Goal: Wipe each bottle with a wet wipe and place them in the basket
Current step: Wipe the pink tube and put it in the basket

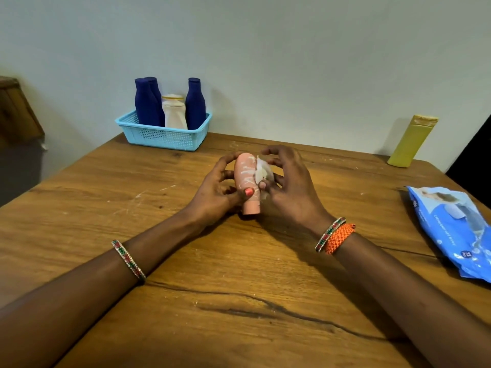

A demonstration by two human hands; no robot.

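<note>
My left hand (216, 188) grips a small pink bottle (247, 172) over the middle of the table, its cap pointing toward me. Pressed against the bottle's right side is a crumpled white wet wipe (262, 172), held in the fingers of my right hand (288, 187). At the far left of the table stands a light blue basket (162, 136). It holds three dark blue bottles (195, 104) and one white bottle (174, 112), all upright. A yellow bottle (410, 142) stands alone at the far right by the wall.
A blue pack of wet wipes (454, 229) lies at the table's right edge. The wooden table (239, 301) meets a pale wall at the back. A dark piece of furniture (18, 134) sits beyond the left edge.
</note>
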